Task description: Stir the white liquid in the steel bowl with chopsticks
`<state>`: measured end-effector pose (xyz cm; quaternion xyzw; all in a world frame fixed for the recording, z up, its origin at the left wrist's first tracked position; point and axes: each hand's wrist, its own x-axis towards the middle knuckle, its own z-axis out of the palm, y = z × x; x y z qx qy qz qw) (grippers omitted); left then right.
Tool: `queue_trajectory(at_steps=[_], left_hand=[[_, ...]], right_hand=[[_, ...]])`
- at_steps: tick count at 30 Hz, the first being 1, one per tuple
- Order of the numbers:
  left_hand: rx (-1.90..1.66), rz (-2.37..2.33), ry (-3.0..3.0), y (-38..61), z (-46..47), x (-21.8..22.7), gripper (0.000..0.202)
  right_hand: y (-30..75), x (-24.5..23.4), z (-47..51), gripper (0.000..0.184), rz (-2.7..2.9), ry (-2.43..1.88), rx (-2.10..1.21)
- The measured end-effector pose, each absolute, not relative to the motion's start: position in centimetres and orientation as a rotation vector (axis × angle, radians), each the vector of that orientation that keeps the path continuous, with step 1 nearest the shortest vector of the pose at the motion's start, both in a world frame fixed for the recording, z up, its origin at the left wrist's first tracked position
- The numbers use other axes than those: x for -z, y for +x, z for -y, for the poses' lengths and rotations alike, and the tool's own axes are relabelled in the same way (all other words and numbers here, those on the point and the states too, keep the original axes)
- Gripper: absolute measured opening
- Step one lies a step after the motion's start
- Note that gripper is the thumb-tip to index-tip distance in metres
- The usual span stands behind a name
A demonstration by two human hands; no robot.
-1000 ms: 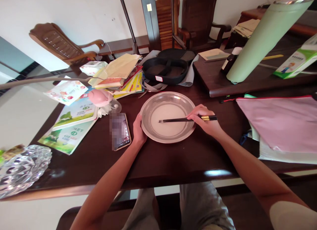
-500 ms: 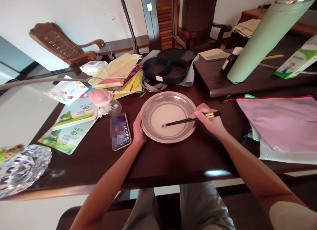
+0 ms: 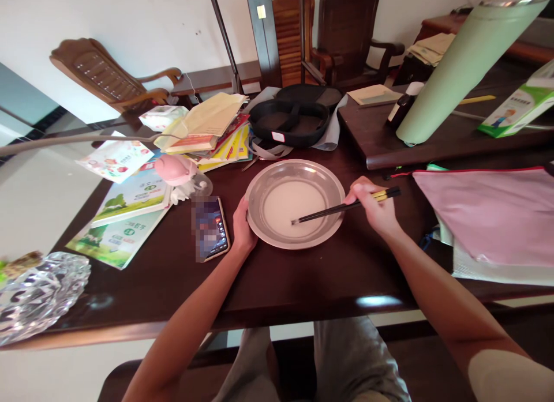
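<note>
A round metal dish [image 3: 318, 175] with a wide rim stands on the dark table, holding a whitish, milky liquid [image 3: 288, 203]. My left hand [image 3: 244, 226] grips the dish's left rim. In my right hand [image 3: 374, 206] is a pair of black chopsticks [image 3: 324, 212] with gold bands near their upper ends. They slant down to the left over the dish, and their tips touch the liquid near its front middle. Left of my left hand lies a phone [image 3: 212, 229], its screen partly blurred out.
A pink-capped bottle [image 3: 175, 170], books [image 3: 130, 203] and a cut-glass bowl [image 3: 47, 292] are on the left. Behind the dish sits a black case [image 3: 289, 122]. On the right are a pink zip pouch [image 3: 489, 214] and, on a raised board, a tall green flask [image 3: 467, 73].
My right hand has moved a little to the right with the chopsticks, so their tips have shifted right within the liquid. My left hand and the dish stay in place.
</note>
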<state>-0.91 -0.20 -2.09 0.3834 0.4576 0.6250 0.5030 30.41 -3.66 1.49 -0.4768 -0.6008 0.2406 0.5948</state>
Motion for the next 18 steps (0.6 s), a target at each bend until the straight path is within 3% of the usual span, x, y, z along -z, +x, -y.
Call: queue_trajectory(at_steps=[10,18], left_hand=[[-1.530,-1.090,0.919,-1.0,-0.3,2.7,0.043],[-1.494,-1.077,0.934,-1.4,-0.7,3.4,0.043]], right_hand=[[30.2,-1.5,2.5,0.075,1.390,-1.094,-0.617],[28.6,-4.5,-0.4,0.057,1.701,-1.099,-0.638]])
